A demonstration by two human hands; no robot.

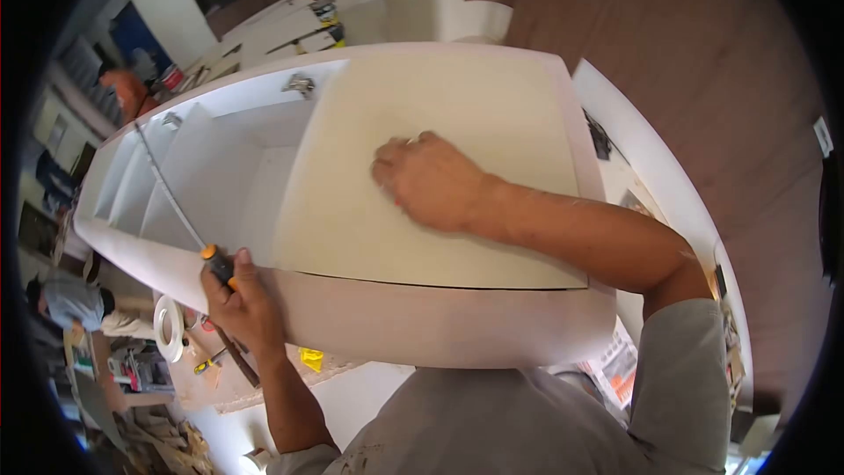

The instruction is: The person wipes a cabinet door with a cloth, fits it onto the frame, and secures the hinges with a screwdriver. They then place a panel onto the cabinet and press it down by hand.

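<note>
Cream, smooth panel (pixel 457 105) lies flat atop the white cabinet (pixel 422 325). My right hand (pixel 426 180) presses its middle, fingers (pixel 387 171) holding nothing; my left hand (pixel 244 303) has its fingers clamped on an orange-handled tool (pixel 217 262) at the cabinet's near edge.

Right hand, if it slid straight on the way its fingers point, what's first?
The right hand would likely cross bare panel to its edge, then the open compartment beyond.

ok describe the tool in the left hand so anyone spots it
Start at the big white cabinet. At its near left edge the left hand grips the tool. Its orange and black handle and long thin strip set it apart.
</note>
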